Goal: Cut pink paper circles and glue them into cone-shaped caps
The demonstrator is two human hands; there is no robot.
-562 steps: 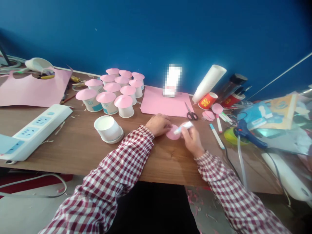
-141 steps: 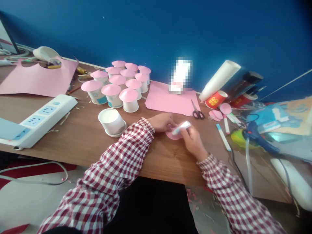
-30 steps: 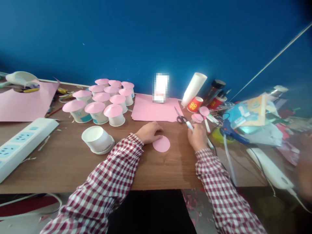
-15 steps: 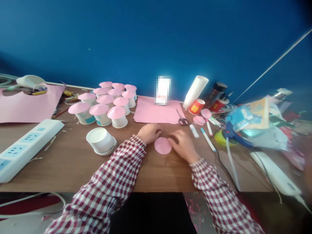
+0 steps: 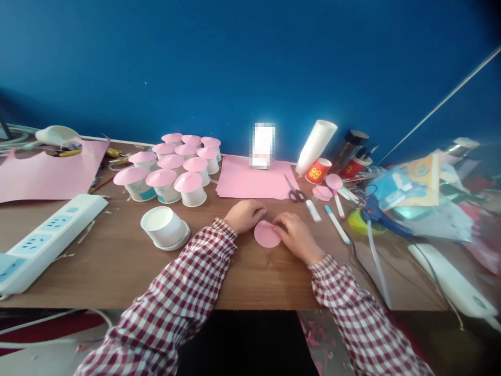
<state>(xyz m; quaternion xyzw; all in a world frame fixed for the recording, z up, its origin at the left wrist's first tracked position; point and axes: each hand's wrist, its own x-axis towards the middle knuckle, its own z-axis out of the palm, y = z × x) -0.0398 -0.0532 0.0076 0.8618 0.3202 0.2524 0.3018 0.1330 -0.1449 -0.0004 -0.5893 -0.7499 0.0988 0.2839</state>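
A pink paper disc [image 5: 267,235] lies on the brown table between my hands. My right hand [image 5: 296,235] is closed, with its thumb and fingertips pinching the disc's upper right edge. My left hand [image 5: 246,215] rests at the disc's upper left with its fingers curled together; what its fingertips hold, if anything, is too small to tell. Left of my left sleeve, a white paper cup [image 5: 159,224] tilts inside another cup or lid. Behind my hands lies a stack of pink paper [image 5: 250,180], with black-handled scissors [image 5: 296,194] on its right edge.
Several cups with pink cone tops [image 5: 190,184] stand at the back left. A power strip [image 5: 50,237] and a cut pink sheet [image 5: 47,172] lie far left. To the right are a red cup [image 5: 318,171], markers [image 5: 335,223], a glue gun [image 5: 385,219] and plastic bags [image 5: 415,188].
The disc has shifted slightly right in the view, along with both hands. My right fingertips have closed on its edge. The whole scene has moved a little with the camera.
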